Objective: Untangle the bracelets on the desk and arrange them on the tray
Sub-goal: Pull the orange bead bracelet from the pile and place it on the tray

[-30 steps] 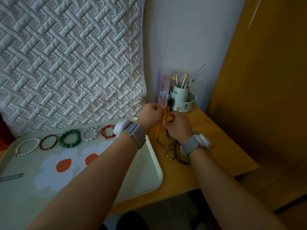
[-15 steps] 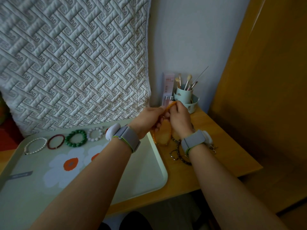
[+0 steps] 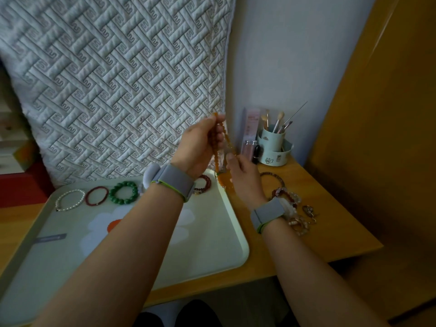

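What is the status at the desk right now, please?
Left hand holds orange bead strand up; right hand pinches its lower part. Four bracelets visible on tray; tangled pile remains on desk. Nothing obstructing.

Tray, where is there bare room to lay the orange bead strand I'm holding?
The tray is bare along its near half and right side, below the back-edge row of pearl bracelet, dark red bracelet, green bead bracelet and red bead bracelet. The desk right of the tray is crowded with tangled bracelets.
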Motion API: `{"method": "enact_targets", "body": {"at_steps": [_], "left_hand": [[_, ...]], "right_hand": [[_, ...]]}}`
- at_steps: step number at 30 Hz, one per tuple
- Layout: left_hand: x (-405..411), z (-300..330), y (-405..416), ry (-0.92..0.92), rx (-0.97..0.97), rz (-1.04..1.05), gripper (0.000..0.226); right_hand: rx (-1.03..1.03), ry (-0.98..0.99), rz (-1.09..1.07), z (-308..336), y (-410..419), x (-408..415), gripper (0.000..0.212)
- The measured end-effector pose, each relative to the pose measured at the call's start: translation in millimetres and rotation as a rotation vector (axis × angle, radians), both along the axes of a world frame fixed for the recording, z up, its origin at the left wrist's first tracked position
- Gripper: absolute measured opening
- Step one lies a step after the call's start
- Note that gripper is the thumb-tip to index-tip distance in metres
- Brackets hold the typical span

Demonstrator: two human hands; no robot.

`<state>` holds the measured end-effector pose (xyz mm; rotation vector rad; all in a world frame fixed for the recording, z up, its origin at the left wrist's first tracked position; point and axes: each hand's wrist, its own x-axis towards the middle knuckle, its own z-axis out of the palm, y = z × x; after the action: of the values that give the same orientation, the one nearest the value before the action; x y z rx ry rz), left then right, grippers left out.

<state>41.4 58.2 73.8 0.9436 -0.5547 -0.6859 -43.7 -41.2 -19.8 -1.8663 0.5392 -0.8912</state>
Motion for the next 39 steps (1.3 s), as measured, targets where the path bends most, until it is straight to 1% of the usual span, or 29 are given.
{"method": "enact_targets", "body": {"at_steps": [2, 5, 8, 11, 13, 15, 18, 20, 23, 27, 30, 33, 36, 39], "left_hand": [[6, -3, 7, 0.021, -0.025, 0.067, 0.026], [14, -7, 15, 0.042, -0.054, 0.125, 0.025], [23, -9, 22, 0.090, -0.109, 0.160, 0.023], [31, -9, 30, 0.131, -0.163, 0.200, 0.019], [35, -10, 34, 0.151, -0.179, 0.239, 0.021], [37, -12, 39, 0.132, -0.141, 0.298, 0.022], [38, -20, 49, 0.048, -0.041, 0.360, 0.025], [38, -26, 55, 0.011, 0.038, 0.372, 0.024], [40, -38, 66, -0.030, 0.170, 0.364, 0.019], [43, -46, 79, -0.107, 0.323, 0.353, 0.031], [38, -47, 88, -0.128, 0.333, 0.300, 0.037], [34, -48, 97, -0.133, 0.348, 0.244, 0.041], [31, -47, 106, -0.134, 0.363, 0.222, 0.042], [30, -44, 115, -0.112, 0.394, 0.224, 0.051]], "right_hand": [[-0.018, 0.002, 0.022, -1, 6, 1, 0.051], [-0.045, -0.001, 0.064, 0, 17, 5, 0.051], [-0.064, 0.007, 0.143, 3, 27, 7, 0.034], [-0.098, 0.038, 0.218, 3, 36, 9, 0.023], [-0.115, 0.058, 0.267, 3, 43, 11, 0.015], [-0.127, 0.063, 0.312, 5, 51, 13, 0.014], [-0.178, 0.029, 0.341, 13, 64, 16, 0.013], [-0.205, -0.002, 0.343, 21, 71, 20, 0.008], [-0.288, -0.038, 0.331, 34, 78, 27, 0.011], [-0.351, 0.001, 0.297, 40, 81, 36, 0.014], [-0.359, 0.000, 0.305, 44, 84, 40, 0.020], [-0.374, -0.006, 0.321, 49, 90, 42, 0.020], [-0.397, -0.022, 0.339, 50, 96, 45, 0.021], [-0.452, -0.059, 0.323, 51, 103, 49, 0.021]]}}
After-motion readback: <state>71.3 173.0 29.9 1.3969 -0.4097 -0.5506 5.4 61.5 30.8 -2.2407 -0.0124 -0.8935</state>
